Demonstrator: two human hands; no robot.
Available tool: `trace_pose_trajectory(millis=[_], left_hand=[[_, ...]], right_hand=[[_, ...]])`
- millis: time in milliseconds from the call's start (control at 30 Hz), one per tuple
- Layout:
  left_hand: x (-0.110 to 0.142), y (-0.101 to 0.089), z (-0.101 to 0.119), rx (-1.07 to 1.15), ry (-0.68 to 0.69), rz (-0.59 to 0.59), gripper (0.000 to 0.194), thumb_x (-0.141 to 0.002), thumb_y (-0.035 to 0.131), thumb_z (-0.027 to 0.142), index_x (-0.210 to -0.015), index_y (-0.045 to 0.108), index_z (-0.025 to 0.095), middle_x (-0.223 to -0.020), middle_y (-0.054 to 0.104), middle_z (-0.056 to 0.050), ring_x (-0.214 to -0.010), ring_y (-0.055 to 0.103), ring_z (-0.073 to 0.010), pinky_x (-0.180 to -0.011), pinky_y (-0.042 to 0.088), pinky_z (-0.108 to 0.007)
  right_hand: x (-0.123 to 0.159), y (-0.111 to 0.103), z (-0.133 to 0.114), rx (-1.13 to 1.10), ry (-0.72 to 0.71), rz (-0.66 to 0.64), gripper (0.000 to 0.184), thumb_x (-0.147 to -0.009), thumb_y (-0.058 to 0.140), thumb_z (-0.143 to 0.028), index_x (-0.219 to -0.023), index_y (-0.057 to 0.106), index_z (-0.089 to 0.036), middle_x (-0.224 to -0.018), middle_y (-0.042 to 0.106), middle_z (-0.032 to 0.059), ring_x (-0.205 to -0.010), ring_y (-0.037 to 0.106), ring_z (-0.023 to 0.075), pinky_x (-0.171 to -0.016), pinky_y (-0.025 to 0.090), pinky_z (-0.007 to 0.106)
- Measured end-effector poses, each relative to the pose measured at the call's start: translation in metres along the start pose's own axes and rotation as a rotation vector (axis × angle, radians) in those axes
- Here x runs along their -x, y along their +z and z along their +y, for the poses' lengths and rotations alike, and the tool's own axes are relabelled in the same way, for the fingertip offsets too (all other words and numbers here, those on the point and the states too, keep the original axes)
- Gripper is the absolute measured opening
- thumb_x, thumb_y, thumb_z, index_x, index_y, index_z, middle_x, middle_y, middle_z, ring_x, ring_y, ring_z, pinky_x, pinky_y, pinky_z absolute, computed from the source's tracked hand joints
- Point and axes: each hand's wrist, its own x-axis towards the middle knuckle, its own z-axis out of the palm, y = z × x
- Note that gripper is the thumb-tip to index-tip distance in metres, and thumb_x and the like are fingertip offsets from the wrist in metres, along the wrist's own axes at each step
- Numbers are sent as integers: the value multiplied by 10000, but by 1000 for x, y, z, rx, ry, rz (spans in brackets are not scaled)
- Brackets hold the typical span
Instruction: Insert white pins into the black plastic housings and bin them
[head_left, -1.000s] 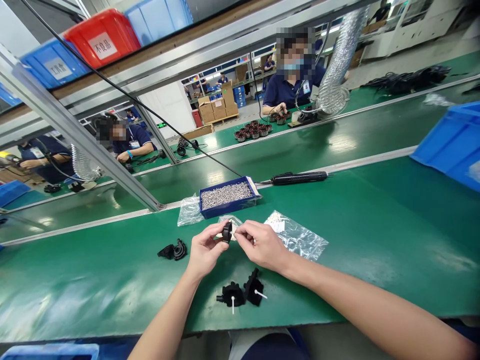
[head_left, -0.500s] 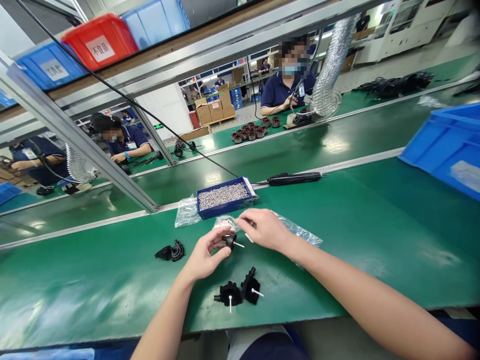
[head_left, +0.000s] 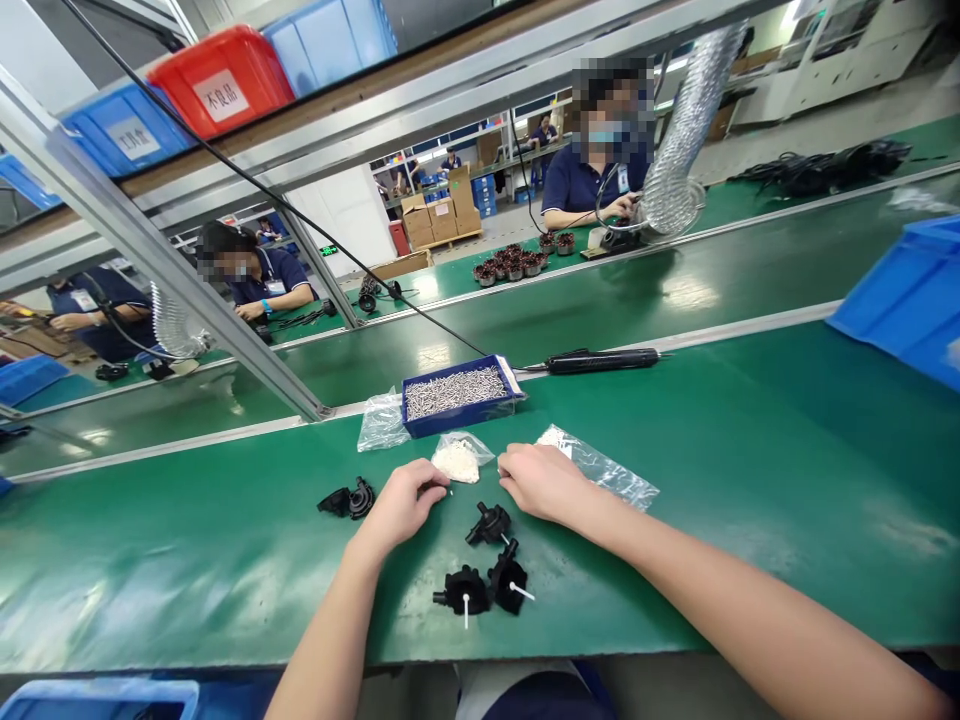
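Note:
My left hand (head_left: 405, 508) has its thumb and fingers drawn together beside a small clear bag of tiny cream-white pieces (head_left: 457, 461). A white speck shows at its fingertips; what they hold is too small to name. Curled in a pinch, my right hand (head_left: 544, 482) is just right of that bag, its fingertip contents hidden. Behind it lies a flat clear bag (head_left: 611, 470) with white parts at its mouth. Between and below the hands are a black plastic housing (head_left: 491, 523) and two more black housings (head_left: 463, 590), (head_left: 510, 580), each with a white pin sticking out.
Another black housing (head_left: 352, 498) lies left of my left hand. Behind stand a blue tray of metal screws (head_left: 455, 396), an empty plastic bag (head_left: 383, 422) and a black electric screwdriver (head_left: 602, 360). A blue crate (head_left: 907, 300) is at right. Co-workers (head_left: 600, 180) sit across the bench.
The black housing from my left hand now lies on the green bench near the other two. My left hand has moved beside the bag of cream-white pieces; my right hand is slightly lower.

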Motion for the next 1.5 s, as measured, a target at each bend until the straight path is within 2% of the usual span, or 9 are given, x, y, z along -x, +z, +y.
trace_pose_trajectory(millis=[167, 367, 533, 700, 900, 1067, 1267, 1367, 1500], left_hand=[[0, 10, 1, -48, 44, -31, 124, -913, 642, 185, -895, 759, 223, -948, 701, -63, -888, 646, -230, -812, 481, -350], [-1, 18, 6, -77, 43, 29, 148, -920, 584, 153, -818, 676, 206, -889, 671, -53, -853, 615, -220, -772, 442, -336], [-3, 24, 7, 250, -108, 120, 103, -912, 635, 255, -843, 676, 191, -825, 695, -44, -753, 628, -195, -698, 461, -310], [-6, 32, 9, 616, -180, 162, 209, -873, 742, 364, -885, 676, 166, -744, 711, -41, -683, 676, -171, -620, 474, -263], [-8, 38, 8, 786, -255, 220, 343, -733, 893, 393, -905, 722, 151, -828, 776, -89, -785, 742, -210, -696, 568, -294], [-8, 43, 7, 779, -218, 253, 376, -731, 891, 413, -974, 776, 151, -898, 788, -99, -827, 747, -234, -856, 602, -396], [-6, 45, 14, 660, -162, 242, 264, -811, 813, 387, -960, 806, 168, -861, 779, -83, -773, 715, -221, -804, 581, -372], [-6, 45, 15, 639, -151, 244, 228, -827, 794, 372, -934, 798, 171, -863, 774, -78, -766, 708, -213, -790, 570, -355], [-5, 43, 14, 539, -143, 216, 183, -874, 741, 350, -946, 776, 185, -922, 772, -78, -793, 695, -217, -785, 555, -360]], right_hand=[[0, 2, -5, 1, 54, -39, 131, -962, 639, -225, -892, 722, -153, -958, 720, 113, -853, 711, 292, -671, 433, 334], [1, 2, -8, 9, 90, -64, 110, -968, 654, -229, -946, 710, -137, -965, 710, 118, -850, 714, 293, -666, 438, 335], [0, 4, -7, 3, 123, -53, 112, -959, 682, -268, -945, 694, -157, -982, 709, 107, -890, 708, 293, -688, 442, 331], [-1, -1, -1, -2, 158, -47, 79, -951, 677, -239, -971, 691, -164, -989, 708, 97, -883, 702, 277, -672, 422, 320], [2, -11, 6, 24, 195, -24, 124, -969, 579, -165, -936, 699, -166, -987, 700, 111, -866, 691, 273, -661, 415, 329], [1, -5, 1, 32, 186, -60, 115, -959, 632, -231, -906, 709, -164, -972, 705, 112, -890, 702, 293, -675, 436, 329], [0, 1, -7, 82, 163, -104, 89, -877, 655, -121, -942, 715, -122, -967, 699, 150, -868, 707, 313, -666, 453, 341], [2, 0, -13, 110, 137, -105, 228, -788, 680, -46, -1012, 694, -87, -1001, 684, 169, -850, 700, 313, -657, 444, 345], [4, -7, -15, 125, 154, -28, 254, -845, 596, -24, -1086, 627, -101, -1072, 660, 152, -882, 685, 301, -646, 409, 356]])
